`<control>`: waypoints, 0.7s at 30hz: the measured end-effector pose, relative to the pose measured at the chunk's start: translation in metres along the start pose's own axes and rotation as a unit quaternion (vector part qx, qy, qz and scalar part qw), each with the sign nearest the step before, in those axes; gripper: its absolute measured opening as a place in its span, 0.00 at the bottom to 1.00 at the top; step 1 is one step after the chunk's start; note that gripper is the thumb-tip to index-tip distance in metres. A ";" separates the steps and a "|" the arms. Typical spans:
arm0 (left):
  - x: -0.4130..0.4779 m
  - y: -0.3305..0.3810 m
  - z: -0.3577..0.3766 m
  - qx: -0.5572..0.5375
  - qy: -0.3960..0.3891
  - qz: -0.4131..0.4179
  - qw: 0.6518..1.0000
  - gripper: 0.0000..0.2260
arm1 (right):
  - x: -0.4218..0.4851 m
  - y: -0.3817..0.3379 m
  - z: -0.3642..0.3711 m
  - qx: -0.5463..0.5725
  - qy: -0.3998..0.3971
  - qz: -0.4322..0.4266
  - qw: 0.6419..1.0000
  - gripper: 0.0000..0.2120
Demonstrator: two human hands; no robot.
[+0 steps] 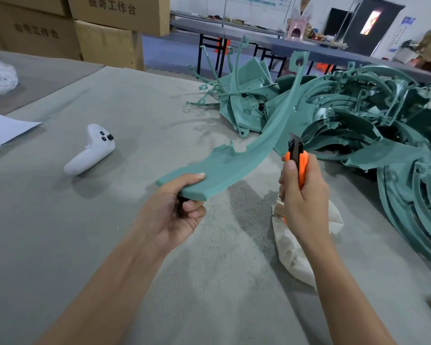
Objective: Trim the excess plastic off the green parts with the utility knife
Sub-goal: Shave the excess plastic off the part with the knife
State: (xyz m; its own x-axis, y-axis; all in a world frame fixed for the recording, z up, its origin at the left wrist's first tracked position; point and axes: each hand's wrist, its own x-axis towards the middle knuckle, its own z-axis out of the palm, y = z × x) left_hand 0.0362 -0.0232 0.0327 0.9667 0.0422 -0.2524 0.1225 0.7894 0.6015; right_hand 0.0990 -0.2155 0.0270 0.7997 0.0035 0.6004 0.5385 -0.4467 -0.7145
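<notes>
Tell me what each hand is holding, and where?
The left hand grips the curved green part at its wide near end. The right hand grips the orange knife by its handle.

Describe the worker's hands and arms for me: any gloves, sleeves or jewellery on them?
Both the left hand and the right hand are bare: no gloves, rings, watch or bracelet show. The forearms are uncovered right to the picture's edge, so no sleeve is in view. The fingernails that show look short and unpainted.

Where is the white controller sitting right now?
In the head view, the white controller lies on the grey table, left of centre, between the white sheet and the curved green part held in the left hand.
</notes>
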 end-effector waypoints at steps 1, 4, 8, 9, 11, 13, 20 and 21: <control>0.000 -0.001 0.000 0.000 0.001 -0.003 1.000 0.09 | 0.000 0.001 0.000 -0.016 0.000 -0.009 1.000 0.09; 0.000 -0.003 0.001 -0.001 0.000 -0.015 1.000 0.09 | -0.001 0.003 0.001 -0.050 0.000 -0.028 0.998 0.10; 0.000 -0.003 0.001 -0.017 -0.004 -0.033 0.999 0.10 | -0.001 0.004 0.001 -0.083 -0.006 -0.045 0.996 0.10; 0.000 -0.003 0.001 -0.021 -0.004 -0.035 0.999 0.10 | -0.001 0.004 0.001 -0.087 -0.009 -0.047 0.995 0.11; 0.000 -0.002 0.001 -0.020 -0.005 -0.030 0.999 0.10 | -0.002 0.004 0.002 -0.093 -0.013 -0.049 0.994 0.11; -0.001 -0.001 0.001 -0.016 -0.007 -0.024 1.000 0.10 | -0.002 0.004 0.002 -0.088 -0.016 -0.048 0.995 0.11; -0.001 -0.002 0.001 -0.038 -0.011 -0.035 0.999 0.10 | -0.007 0.000 0.007 -0.070 -0.015 -0.062 0.996 0.09; -0.001 -0.002 0.001 -0.041 -0.012 -0.036 0.998 0.10 | -0.009 -0.001 0.008 -0.070 -0.018 -0.065 0.995 0.08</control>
State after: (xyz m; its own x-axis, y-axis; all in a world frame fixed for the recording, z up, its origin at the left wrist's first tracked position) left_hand 0.0350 -0.0254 0.0330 0.9611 -0.0302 -0.2746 0.1743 0.8374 0.5181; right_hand 0.0938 -0.2079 0.0192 0.7357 0.1005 0.6698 0.5978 -0.5611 -0.5725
